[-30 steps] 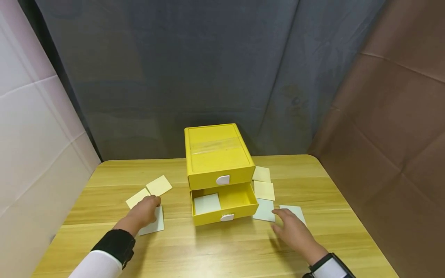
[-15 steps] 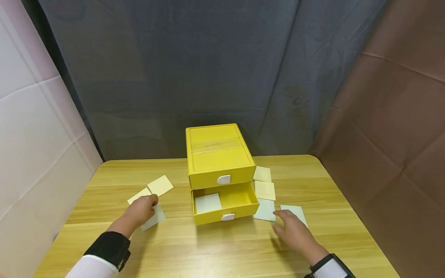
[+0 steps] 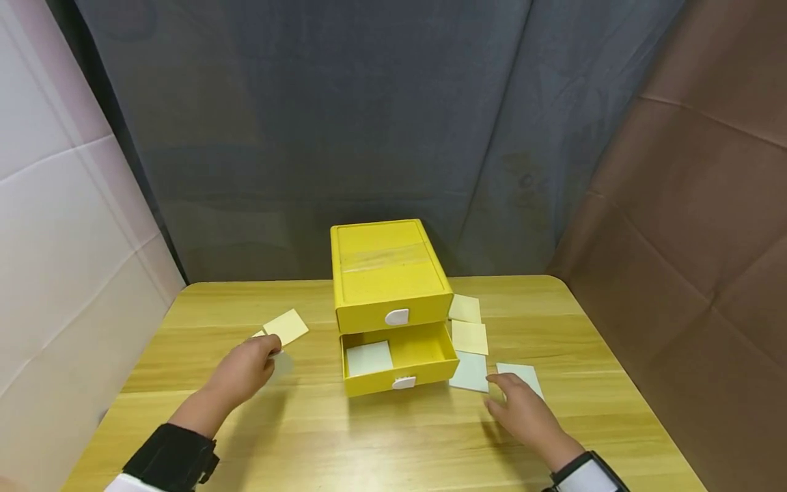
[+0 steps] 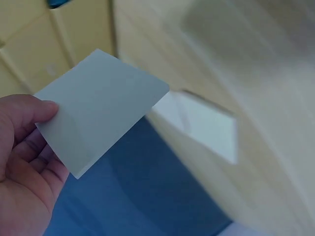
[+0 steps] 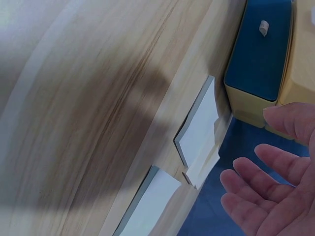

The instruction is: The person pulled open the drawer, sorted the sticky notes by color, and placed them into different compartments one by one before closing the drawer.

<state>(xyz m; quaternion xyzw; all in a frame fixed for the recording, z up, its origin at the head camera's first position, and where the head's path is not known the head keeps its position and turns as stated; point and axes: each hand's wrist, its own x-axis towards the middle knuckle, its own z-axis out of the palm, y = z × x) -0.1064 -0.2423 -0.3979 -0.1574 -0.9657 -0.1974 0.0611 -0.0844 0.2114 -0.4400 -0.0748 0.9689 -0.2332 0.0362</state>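
The left hand (image 3: 246,369) pinches a pale grey-blue card (image 4: 101,105) by one corner between thumb and fingers; the card is lifted clear of the wooden table (image 3: 381,444). In the head view only a sliver of it shows beyond the fingertips. A yellow card (image 3: 285,326) lies just beyond this hand. The open lower drawer (image 3: 398,359) of the yellow drawer box (image 3: 387,273) lies to the right of the left hand, its opening facing up, with a pale card (image 3: 369,357) already flat in its left half. The left hand is the nearer one to that half. The held card extends away from the palm, its free corner pointing outward. The right hand (image 3: 522,413) rests with fingers straight and relaxed, holding nothing, fingertips beside two pale cards (image 3: 470,372) on the table right of the drawer. Two more yellow cards (image 3: 469,336) lie beside the box.
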